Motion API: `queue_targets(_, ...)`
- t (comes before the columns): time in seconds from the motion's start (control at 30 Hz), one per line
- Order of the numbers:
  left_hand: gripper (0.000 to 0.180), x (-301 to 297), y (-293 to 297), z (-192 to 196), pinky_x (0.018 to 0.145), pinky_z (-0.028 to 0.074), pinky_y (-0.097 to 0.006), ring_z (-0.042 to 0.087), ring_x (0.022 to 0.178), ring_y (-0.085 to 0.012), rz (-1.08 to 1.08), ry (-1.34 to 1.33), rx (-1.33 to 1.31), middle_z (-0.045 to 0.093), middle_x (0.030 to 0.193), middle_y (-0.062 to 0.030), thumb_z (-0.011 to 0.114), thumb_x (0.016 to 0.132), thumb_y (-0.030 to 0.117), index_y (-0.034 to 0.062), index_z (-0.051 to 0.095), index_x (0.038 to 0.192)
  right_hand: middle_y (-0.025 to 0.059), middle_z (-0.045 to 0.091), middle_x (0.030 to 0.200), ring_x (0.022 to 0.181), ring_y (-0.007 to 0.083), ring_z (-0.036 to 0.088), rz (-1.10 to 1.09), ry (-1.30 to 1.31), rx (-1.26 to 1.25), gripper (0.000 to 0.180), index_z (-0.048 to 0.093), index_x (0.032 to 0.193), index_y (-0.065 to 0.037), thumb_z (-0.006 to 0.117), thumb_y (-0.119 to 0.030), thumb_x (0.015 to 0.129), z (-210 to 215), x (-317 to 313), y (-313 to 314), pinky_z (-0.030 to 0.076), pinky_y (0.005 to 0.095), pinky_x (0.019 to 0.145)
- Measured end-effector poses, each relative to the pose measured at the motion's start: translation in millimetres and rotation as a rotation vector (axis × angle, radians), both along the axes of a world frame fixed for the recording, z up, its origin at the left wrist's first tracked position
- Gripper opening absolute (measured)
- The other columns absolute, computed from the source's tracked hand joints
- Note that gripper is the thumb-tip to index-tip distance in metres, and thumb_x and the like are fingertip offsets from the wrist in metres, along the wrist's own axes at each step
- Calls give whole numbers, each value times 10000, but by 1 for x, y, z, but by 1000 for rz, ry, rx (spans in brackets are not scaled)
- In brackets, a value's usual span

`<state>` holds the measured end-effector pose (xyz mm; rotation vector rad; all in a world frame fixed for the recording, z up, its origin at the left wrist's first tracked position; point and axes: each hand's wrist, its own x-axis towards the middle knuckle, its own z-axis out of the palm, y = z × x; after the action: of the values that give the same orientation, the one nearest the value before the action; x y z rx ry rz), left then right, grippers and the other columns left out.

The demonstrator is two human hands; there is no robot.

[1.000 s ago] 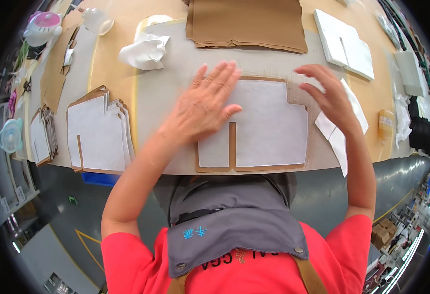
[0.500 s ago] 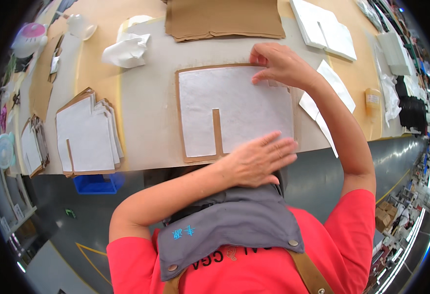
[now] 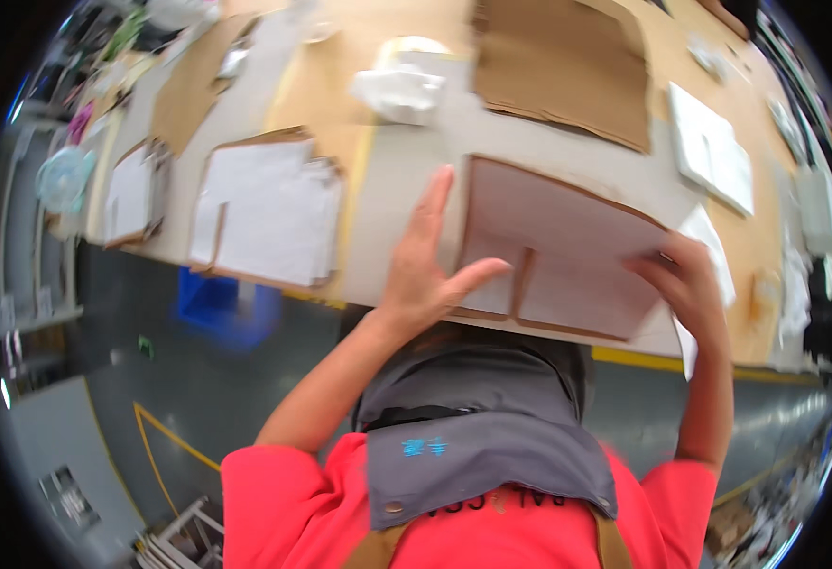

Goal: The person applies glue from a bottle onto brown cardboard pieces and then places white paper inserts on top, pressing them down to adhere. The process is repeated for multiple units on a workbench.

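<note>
In front of me is a brown-backed panel (image 3: pixel 573 228) with a whitish facing and a narrow slot at its near edge. Its right side is tilted up off the table, and my right hand (image 3: pixel 689 284) pinches it near the right edge. My left hand (image 3: pixel 421 270) hovers by the panel's left side, fingers stretched and thumb apart, holding nothing. To the left lies a stack of similar white-faced, brown-backed pieces (image 3: pixel 264 209), also slotted. A pale cut sheet (image 3: pixel 710 247) lies just beyond my right hand. The picture is slightly blurred.
A pile of brown sheets (image 3: pixel 563 71) lies at the back, with crumpled white paper (image 3: pixel 402 93) left of it. White slotted pieces (image 3: pixel 710 147) are at the far right. Another small stack (image 3: pixel 131 194) stands far left. A blue bin (image 3: pixel 221 308) sits below the table edge.
My view has swung left. The panel's right side has come up, with my right hand now gripping it. My left hand has moved from over its near right corner to its left side.
</note>
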<state>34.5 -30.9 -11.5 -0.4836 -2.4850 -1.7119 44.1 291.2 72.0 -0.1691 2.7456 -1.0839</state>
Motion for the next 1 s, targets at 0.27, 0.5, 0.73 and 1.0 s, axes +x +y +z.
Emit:
queue_targets(0.27, 592, 2, -69, 31, 954, 519, -268, 637, 1090, -105, -62, -577, 663, 685, 1223, -75, 714, 923, -28, -17, 479, 1466, 6, 673, 854, 794, 63, 582, -83, -150, -409, 123, 682, 995, 51, 684, -21, 895, 26, -28, -68, 471, 244, 708)
queue_targets(0.5, 526, -12, -252, 84, 869, 554, -262, 679, 980, -108, 406, -472, 369, 724, 1148, -76, 718, 925, 31, -6, 535, 1417, 31, 618, 766, 729, 107, 539, 284, -165, -437, 257, 659, 939, 51, 719, -194, 892, -20, -107, -259, 449, 304, 647)
queue_targets(0.73, 519, -46, -330, 23, 919, 534, -286, 668, 1042, -156, 520, -371, -160, 690, 1197, -102, 766, 906, 124, 7, 594, 1381, 158, 706, 856, 787, 302, 694, 327, 151, -255, 274, 702, 981, -12, 763, -264, 891, -67, -139, -320, 534, 412, 729)
queue_targets(1.0, 381, -39, -233, 28, 872, 504, -342, 627, 1045, -196, 571, 26, -512, 661, 1152, -50, 800, 859, 136, 101, 717, 1230, 83, 698, 959, 863, 282, 676, -6, 591, 236, 136, 700, 987, -66, 710, -192, 936, -80, -157, -123, 548, 390, 744)
